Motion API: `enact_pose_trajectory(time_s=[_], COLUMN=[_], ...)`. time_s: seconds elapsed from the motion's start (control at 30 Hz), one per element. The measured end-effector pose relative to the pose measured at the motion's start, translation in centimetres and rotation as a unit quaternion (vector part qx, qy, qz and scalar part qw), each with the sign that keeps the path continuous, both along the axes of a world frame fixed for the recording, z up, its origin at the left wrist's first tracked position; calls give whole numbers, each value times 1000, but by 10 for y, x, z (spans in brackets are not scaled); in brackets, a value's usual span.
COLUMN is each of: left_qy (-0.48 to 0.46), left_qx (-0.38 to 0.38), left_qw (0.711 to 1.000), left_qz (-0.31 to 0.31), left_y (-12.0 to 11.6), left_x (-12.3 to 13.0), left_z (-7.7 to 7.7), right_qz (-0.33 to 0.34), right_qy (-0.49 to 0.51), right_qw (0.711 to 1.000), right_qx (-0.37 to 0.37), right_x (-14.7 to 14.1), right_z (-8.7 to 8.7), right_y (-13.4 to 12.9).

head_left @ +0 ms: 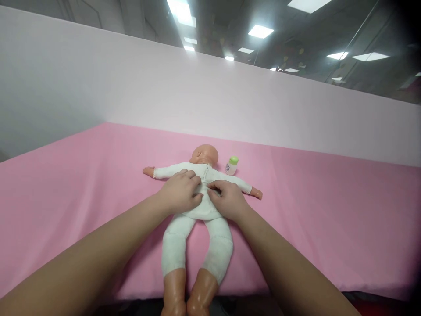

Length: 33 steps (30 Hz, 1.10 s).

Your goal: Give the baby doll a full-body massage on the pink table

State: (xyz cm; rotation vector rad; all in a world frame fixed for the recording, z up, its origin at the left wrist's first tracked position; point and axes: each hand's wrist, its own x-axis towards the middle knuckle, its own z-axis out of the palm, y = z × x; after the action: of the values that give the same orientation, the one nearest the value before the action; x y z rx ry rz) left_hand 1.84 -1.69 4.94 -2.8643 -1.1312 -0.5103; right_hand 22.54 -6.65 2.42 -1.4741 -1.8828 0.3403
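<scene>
Left fingers (194,184): curling down onto the doll's back, tips pinching at the white fabric near the middle seam; nearly closed on the cloth.
Right fingers (215,188): bending inward the same way, tips pressing the fabric just beside the left ones; nearly closed on the cloth.
Left hand (180,192): lying over the doll's upper back, palm down, forearm reaching in from the lower left.
Right hand (228,201): resting on the right side of the doll's back, forearm coming in from the lower right.
Doll (197,219): lying face down in the middle of the counter, wearing a white suit, arms spreading out to both sides, bare head pointing away from the viewer, legs pointing toward the viewer.
Container: a small bottle (231,166) with a green cap is standing upright just beside the doll's head, on its right; what is inside is too small to make out.
Hidden or cut off: the hands are covering the centre of the doll's back, so what the fingertips are gripping is unclear; the doll's feet are running off the bottom edge; its face is turned away.
Counter (329,219): a pink cloth is covering it.
Room: a pale partition wall (131,87) is standing behind the counter; bright ceiling panels (260,31) are glowing above a dark ceiling.
</scene>
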Motion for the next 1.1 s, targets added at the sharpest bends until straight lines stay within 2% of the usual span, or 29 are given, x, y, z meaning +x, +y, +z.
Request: enact_pose_trajectory(time_s=[0.2,0.33,0.5,0.63,0.77,0.87,0.97,1.1], left_qy=[-53,-38,-16,-21,-21,-6,0,-12], left_qx=[66,24,-27,0,44,-6,-66,-78], left_qw=[996,999,999,1000,999,1000,998,997], left_qz=[-20,-28,-13,-20,-16,-18,-15,-2], left_y=[-2,1,3,0,0,4,8,10], left_x=[2,1,-3,-4,-5,-5,-7,-9], left_z=[-10,-13,-7,-8,-17,-21,-16,-8], right_qz=[-68,-40,4,-8,-43,-41,-10,-9], right_qy=[8,-15,-25,-11,-16,-25,-40,-47], right_qw=[996,999,999,1000,998,999,999,998], right_qx=[63,14,-24,-9,48,25,-25,-35], right_x=[3,2,1,0,-2,-3,-5,-7], right_z=[-5,-5,-2,-3,-10,-11,-6,0], right_y=[5,4,3,4,8,9,5,0])
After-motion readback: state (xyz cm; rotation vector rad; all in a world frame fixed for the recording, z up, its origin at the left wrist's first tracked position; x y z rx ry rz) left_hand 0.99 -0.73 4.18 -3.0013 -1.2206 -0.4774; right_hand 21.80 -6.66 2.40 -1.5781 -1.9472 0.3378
